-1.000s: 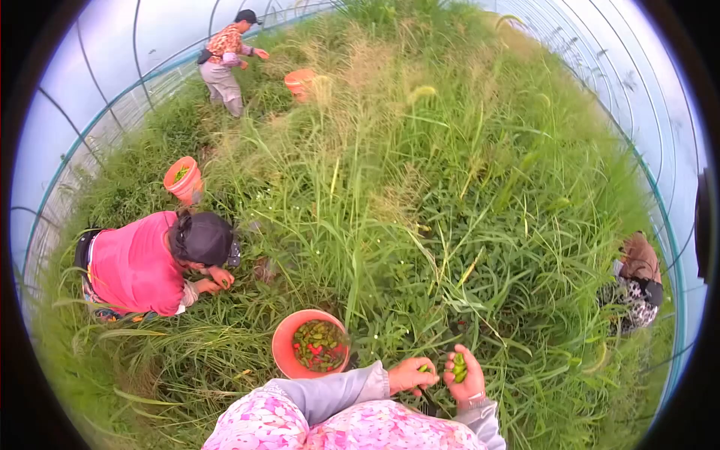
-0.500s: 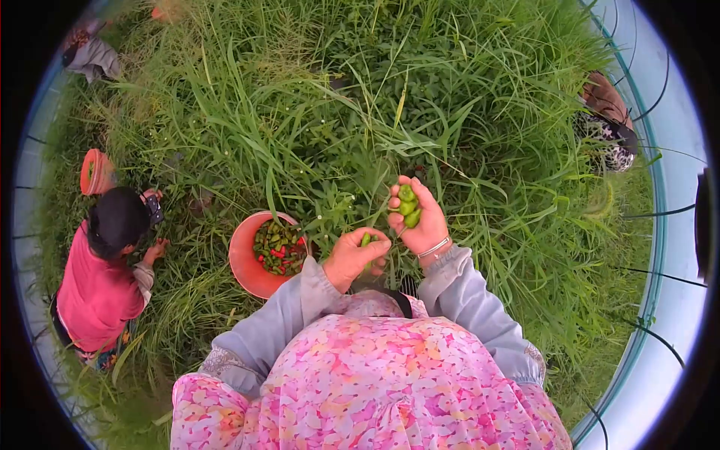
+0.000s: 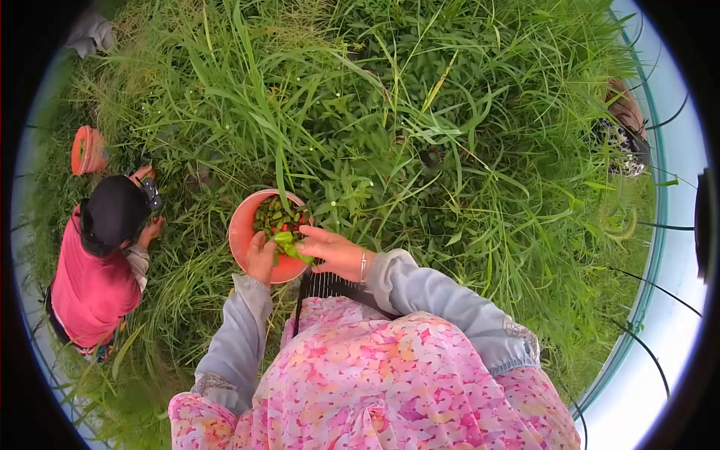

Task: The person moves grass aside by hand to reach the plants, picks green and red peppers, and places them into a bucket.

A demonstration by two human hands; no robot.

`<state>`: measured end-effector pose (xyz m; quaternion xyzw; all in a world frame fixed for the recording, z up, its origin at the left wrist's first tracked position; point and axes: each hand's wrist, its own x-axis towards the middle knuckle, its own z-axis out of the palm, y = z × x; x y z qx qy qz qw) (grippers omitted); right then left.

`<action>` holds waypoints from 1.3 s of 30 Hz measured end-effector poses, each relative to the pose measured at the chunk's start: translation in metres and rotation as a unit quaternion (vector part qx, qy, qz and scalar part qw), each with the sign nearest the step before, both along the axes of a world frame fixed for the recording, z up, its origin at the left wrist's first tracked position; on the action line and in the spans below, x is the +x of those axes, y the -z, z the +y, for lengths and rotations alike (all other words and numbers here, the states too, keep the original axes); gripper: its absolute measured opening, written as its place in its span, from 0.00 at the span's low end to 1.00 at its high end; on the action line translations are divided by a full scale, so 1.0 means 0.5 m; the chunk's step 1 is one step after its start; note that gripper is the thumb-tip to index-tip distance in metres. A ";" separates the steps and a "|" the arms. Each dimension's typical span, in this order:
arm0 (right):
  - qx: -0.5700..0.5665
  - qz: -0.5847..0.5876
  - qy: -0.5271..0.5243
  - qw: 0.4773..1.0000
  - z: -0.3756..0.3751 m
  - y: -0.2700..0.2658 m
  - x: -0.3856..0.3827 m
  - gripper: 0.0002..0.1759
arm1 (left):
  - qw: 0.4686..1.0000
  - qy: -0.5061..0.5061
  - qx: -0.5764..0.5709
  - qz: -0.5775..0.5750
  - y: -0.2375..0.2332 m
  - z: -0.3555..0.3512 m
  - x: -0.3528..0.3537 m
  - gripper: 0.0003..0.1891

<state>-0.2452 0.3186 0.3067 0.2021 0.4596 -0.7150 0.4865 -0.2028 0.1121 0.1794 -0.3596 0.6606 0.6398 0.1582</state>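
Observation:
Both hands are over an orange bucket (image 3: 238, 238) that holds many small green and red peppers (image 3: 271, 214). Bright green peppers (image 3: 287, 244) show between the hands, above the darker ones; whether they still touch my fingers is hard to tell. My right hand (image 3: 336, 253) reaches in from the right side with its fingers stretched out and apart, a bracelet at the wrist. On the bucket's near side, my left hand (image 3: 260, 259) points its fingers up over the rim, apart, and grips nothing that I can see.
A person in a pink top (image 3: 96, 274) crouches at the left, near another orange bucket (image 3: 90, 152). A further person (image 3: 624, 127) is at the far right. Tall grass and leafy plants (image 3: 420, 150) surround me. A dark slatted item (image 3: 328, 285) lies by my lap.
Both hands have moved left to the bucket. The green peppers that my right hand was cupping are now over the bucket, and its fingers have opened out.

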 end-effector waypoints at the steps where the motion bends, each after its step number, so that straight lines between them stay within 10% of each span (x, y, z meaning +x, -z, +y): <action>1: 0.052 0.019 -0.034 0.998 -0.012 -0.004 -0.008 0.26 | 1.000 0.011 -0.014 -0.015 0.000 -0.017 -0.004 0.18; 6: 0.111 0.080 -0.076 0.988 0.028 0.102 -0.005 0.17 | 0.992 0.055 -0.037 -0.111 -0.060 -0.017 -0.027 0.14; 11: 0.196 0.124 0.071 0.970 0.153 0.155 -0.077 0.11 | 0.982 0.176 -0.012 0.065 -0.022 0.074 -0.040 0.08; 14: 0.350 0.317 -0.021 0.881 0.238 0.236 -0.131 0.10 | 0.950 0.282 0.024 0.133 -0.091 0.213 -0.090 0.06; 17: 0.442 0.526 -0.207 0.696 0.317 0.303 -0.173 0.13 | 0.860 0.439 -0.042 0.256 -0.097 0.360 -0.157 0.06; 20: 0.587 0.494 -0.335 0.546 0.369 0.358 -0.178 0.18 | 0.744 0.616 -0.143 0.218 0.010 0.462 -0.188 0.08; 22: 0.597 0.406 -0.390 0.572 0.425 0.400 -0.187 0.21 | 0.592 0.739 -0.281 0.157 0.064 0.510 -0.212 0.14; 25: 0.584 0.278 -0.460 0.608 0.542 0.445 -0.167 0.22 | 0.541 0.737 -0.374 0.155 0.154 0.514 -0.237 0.20; 32: 0.535 0.203 -0.540 0.617 0.858 0.578 0.067 0.14 | 0.578 0.745 -0.328 0.055 0.247 0.503 -0.252 0.31; 37: 0.538 0.062 -0.496 0.679 0.955 0.547 0.303 0.17 | 0.730 0.632 -0.234 -0.112 0.354 0.594 -0.247 0.38; 39: 0.544 0.012 -0.493 0.679 0.969 0.543 0.383 0.18 | 0.847 0.527 -0.036 -0.053 0.339 0.637 -0.252 0.39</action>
